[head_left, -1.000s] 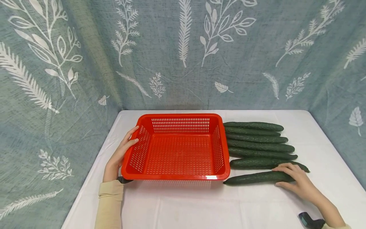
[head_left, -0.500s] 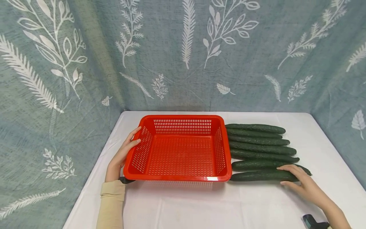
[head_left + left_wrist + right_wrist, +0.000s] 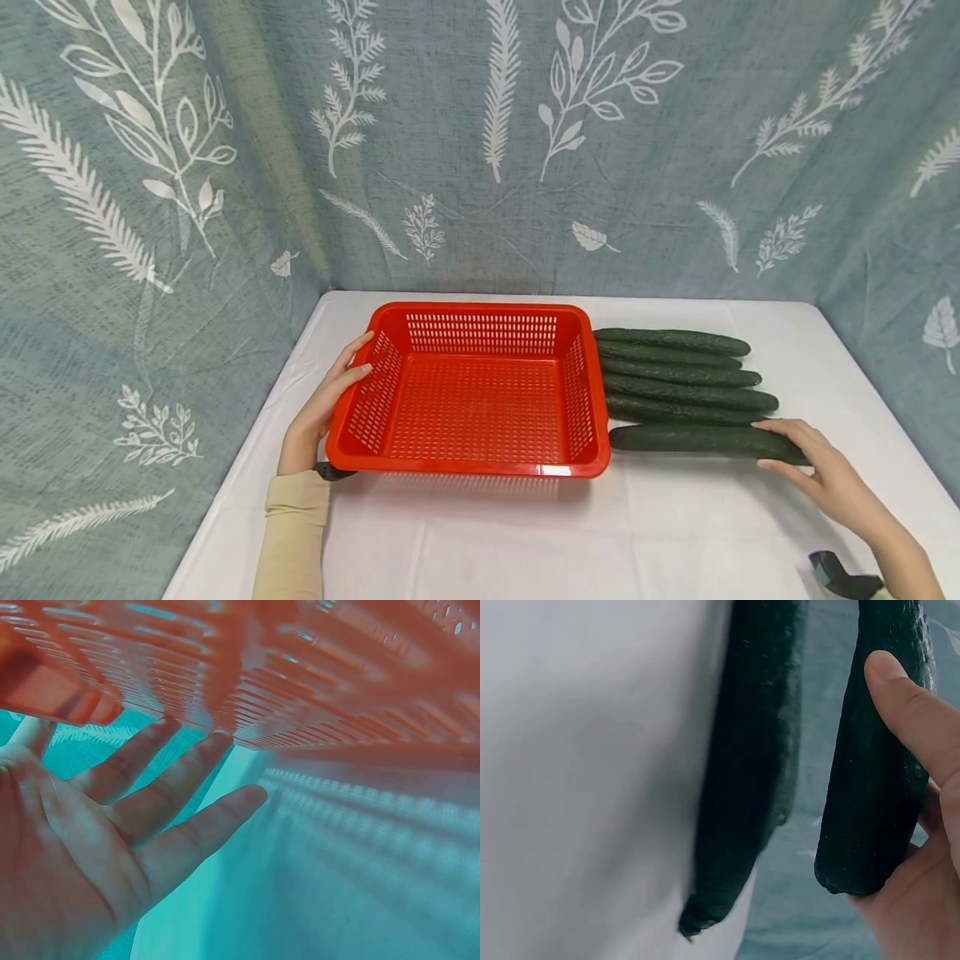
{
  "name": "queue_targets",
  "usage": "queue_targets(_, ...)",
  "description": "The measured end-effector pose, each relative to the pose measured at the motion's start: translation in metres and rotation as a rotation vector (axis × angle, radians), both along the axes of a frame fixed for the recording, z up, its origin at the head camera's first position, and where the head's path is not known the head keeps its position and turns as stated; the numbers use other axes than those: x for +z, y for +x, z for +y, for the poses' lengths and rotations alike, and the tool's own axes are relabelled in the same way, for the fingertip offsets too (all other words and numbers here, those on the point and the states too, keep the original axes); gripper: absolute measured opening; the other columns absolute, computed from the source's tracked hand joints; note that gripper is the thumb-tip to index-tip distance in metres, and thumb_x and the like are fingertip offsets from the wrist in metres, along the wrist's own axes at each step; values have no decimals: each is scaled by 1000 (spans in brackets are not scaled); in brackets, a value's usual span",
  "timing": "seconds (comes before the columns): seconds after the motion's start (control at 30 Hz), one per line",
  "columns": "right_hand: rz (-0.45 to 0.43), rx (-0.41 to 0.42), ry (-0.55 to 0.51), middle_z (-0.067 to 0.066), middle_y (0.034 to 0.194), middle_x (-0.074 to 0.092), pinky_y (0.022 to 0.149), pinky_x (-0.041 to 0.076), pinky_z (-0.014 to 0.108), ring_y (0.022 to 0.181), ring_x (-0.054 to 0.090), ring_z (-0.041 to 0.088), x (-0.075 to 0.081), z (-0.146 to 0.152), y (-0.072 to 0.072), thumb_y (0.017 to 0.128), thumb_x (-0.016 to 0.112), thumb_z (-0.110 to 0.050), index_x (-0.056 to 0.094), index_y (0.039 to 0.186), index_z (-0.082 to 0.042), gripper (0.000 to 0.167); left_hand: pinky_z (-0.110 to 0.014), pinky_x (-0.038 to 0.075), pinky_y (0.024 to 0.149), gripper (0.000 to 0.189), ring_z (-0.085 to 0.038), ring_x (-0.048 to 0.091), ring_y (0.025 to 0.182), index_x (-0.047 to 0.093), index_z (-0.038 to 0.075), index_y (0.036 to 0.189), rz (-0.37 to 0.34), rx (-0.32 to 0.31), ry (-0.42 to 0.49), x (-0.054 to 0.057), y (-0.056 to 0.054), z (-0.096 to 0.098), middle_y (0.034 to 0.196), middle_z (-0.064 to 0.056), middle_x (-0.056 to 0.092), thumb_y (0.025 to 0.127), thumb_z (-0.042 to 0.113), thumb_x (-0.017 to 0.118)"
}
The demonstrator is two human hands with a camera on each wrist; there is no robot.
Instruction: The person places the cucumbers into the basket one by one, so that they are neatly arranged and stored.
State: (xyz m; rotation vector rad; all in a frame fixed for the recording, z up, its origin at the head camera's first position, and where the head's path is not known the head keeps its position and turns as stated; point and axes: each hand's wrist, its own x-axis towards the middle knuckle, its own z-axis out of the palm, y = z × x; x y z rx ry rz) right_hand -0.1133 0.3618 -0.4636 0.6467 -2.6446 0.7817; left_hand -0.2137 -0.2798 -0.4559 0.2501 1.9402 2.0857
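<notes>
My left hand (image 3: 322, 408) holds the left rim of a red perforated plastic basket (image 3: 465, 469), with two digits over the rim. In the left wrist view its other fingers (image 3: 176, 780) extend along the outside of the wall. My right hand (image 3: 825, 475) grips a dark green cucumber (image 3: 690, 438) near its right end, thumb on the near side. The right wrist view shows this cucumber apart from another cucumber (image 3: 742, 757) on the white cloth. From the head it overlaps and mostly hides the nearest one in the row.
Several more cucumbers (image 3: 675, 392) lie side by side right of the basket, their left ends tucked close to its wall. A white cloth (image 3: 525, 542) covers the table. Green leaf-patterned curtains (image 3: 465, 233) stand around the back and sides.
The right hand has moved the gripped cucumber back and to the right, over the row's nearest one. The left hand stays at the basket's rim. The head view has shifted slightly.
</notes>
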Motion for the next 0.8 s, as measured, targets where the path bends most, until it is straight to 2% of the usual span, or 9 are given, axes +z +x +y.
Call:
queue_targets(0.2,31,-28,-7,2,114,52,91,18,-1,117,27,-19,12,4,-5,72,74,1,55,124,-8,55,-41,53,74,56,-25,57,98,15,30,148,-14,0,8,-3,0,0,136,-21,29,99,25,40)
queue_targets(0.47,96,-5,-2,-22,121,40,91,20,-1,117,29,-18,26,6,-13,66,74,9,55,121,-2,59,-39,53,73,54,-22,58,95,17,31,148,-20,27,-16,-1,-1,0,133,-17,33,99,25,39)
queue_targets(0.8,129,-34,2,-23,119,39,92,20,-2,116,30,-19,37,5,-19,63,75,11,54,122,0,64,-40,53,73,53,-23,58,96,18,32,147,-21,29,-24,-2,-1,0,135,-16,32,99,25,40)
